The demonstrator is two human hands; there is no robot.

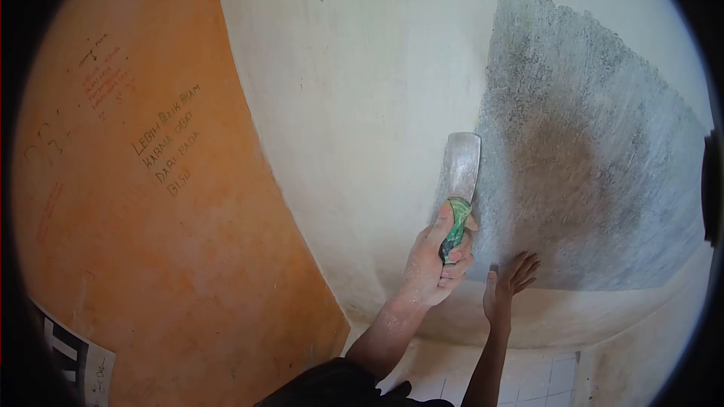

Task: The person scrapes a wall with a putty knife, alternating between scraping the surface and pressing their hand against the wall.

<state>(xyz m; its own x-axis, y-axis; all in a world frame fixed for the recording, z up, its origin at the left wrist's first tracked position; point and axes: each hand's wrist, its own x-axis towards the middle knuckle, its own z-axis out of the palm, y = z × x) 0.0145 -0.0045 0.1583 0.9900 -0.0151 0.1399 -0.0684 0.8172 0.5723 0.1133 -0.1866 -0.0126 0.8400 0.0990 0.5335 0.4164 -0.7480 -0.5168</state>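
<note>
My left hand [434,267] is wrapped round the green handle of a scraper [462,166], its thumb lying along the handle. The broad metal blade points up and lies over the left edge of a grey, rough patch [581,143] on the pale wall [362,68]. White dust speckles my left wrist and forearm. Lower and to the right, my right hand [510,286] is open, fingers stretched out and thumb apart, at the patch's bottom edge. It holds nothing.
An orange wall [188,256] with handwriting on it meets the pale wall along a corner at left. A black-and-white printed sheet [75,362] is at the lower left. Pale floor tiles [535,380] show below my hands. A dark object [711,188] stands at the right edge.
</note>
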